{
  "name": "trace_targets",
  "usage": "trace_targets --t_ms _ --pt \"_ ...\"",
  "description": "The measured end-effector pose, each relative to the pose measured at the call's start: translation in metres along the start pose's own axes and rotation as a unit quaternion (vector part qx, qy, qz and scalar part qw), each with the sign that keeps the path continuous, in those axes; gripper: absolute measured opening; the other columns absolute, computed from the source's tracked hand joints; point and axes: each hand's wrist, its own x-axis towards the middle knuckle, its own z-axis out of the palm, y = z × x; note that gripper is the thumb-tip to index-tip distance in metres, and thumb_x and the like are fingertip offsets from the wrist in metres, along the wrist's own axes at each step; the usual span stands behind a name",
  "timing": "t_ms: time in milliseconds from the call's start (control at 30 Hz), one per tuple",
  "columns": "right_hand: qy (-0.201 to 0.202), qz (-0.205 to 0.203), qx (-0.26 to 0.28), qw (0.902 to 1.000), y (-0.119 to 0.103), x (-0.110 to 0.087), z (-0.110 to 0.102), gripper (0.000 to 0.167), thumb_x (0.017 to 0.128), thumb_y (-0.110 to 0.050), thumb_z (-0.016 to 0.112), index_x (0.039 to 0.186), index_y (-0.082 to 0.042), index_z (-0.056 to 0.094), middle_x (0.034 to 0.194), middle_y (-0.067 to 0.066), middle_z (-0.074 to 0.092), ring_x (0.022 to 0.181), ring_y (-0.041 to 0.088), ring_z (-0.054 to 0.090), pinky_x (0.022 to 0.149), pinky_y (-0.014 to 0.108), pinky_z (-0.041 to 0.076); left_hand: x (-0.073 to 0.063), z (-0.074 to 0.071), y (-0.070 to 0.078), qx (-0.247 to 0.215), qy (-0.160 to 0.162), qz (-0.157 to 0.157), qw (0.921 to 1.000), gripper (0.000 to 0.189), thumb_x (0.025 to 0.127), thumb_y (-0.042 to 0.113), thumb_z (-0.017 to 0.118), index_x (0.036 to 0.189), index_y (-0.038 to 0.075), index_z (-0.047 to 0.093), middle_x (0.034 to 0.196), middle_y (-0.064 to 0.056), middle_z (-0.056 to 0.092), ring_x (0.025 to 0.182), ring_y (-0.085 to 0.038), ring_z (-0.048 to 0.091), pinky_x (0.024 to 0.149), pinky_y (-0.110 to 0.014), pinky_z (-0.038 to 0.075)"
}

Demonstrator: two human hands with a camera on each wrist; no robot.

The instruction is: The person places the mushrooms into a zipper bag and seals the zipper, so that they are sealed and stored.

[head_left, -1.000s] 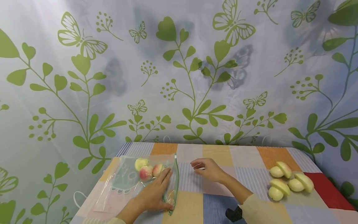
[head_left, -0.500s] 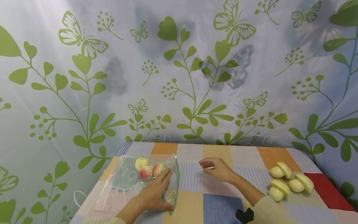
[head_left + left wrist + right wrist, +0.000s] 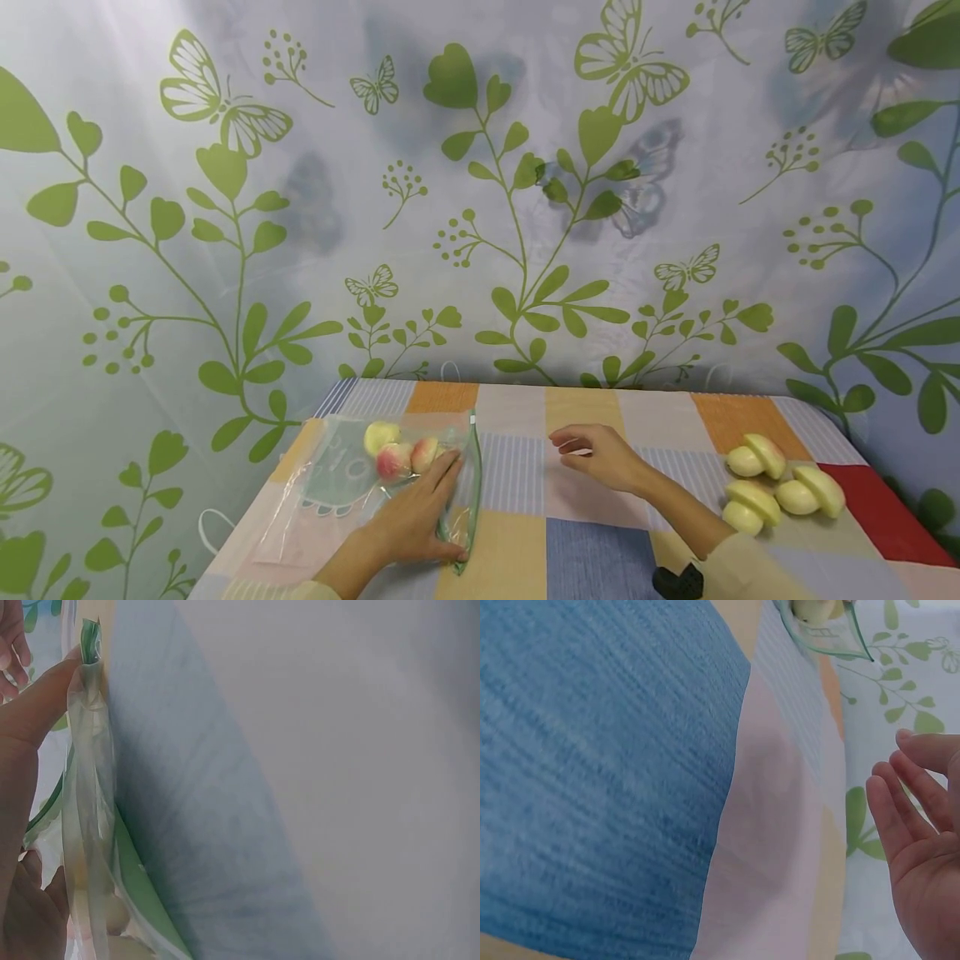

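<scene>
A clear zip bag (image 3: 296, 517) with a green zip strip (image 3: 477, 483) lies on the left of the table. Inside show a pale yellow round piece (image 3: 382, 437) and two red-and-cream, peach-like pieces (image 3: 393, 461). My left hand (image 3: 412, 521) rests across the bag by its mouth, fingers straight and thumb spread to the near corner. In the left wrist view, that thumb (image 3: 45, 701) touches the zip end (image 3: 90, 641). My right hand (image 3: 596, 457) hovers over the middle of the table, fingers loosely bent, holding nothing; its palm shows in the right wrist view.
Three pale yellow, mushroom-shaped pieces (image 3: 750, 504) sit together at the right of the patchwork tablecloth (image 3: 592, 550). A leaf-and-butterfly curtain (image 3: 480, 208) hangs right behind the table's far edge. A black heart-shaped object (image 3: 677, 582) is by the right sleeve.
My right hand has drifted to the right, away from the bag, and the black heart shape has shifted right with the sleeve. My left hand and the bag stay in place.
</scene>
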Motion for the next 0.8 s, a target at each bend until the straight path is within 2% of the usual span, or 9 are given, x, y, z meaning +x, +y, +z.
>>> trace_targets --t_ms 367,800 --pt "-0.001 0.016 -0.008 0.9998 0.002 -0.01 -0.01 0.033 0.096 0.001 0.07 0.129 -0.002 0.068 0.124 0.025 0.066 0.111 0.038 0.068 0.087 0.031 0.058 0.0 0.001 0.0 0.005 0.003 0.007 1.0 0.13 0.072 0.066 0.085 0.161 -0.006 0.022 0.167 -0.021 0.02 0.148 -0.034 0.034 0.114 -0.045 0.039" --pt "-0.006 0.002 -0.016 0.9998 0.0 -0.02 -0.02 0.031 0.097 -0.002 0.071 0.128 -0.002 0.068 0.123 0.024 0.067 0.11 0.039 0.069 0.087 0.032 0.059 -0.002 -0.002 0.002 0.003 0.008 0.012 0.9999 0.128 0.074 0.066 0.084 0.159 -0.007 0.024 0.167 -0.021 0.022 0.147 -0.035 0.037 0.111 -0.046 0.044"
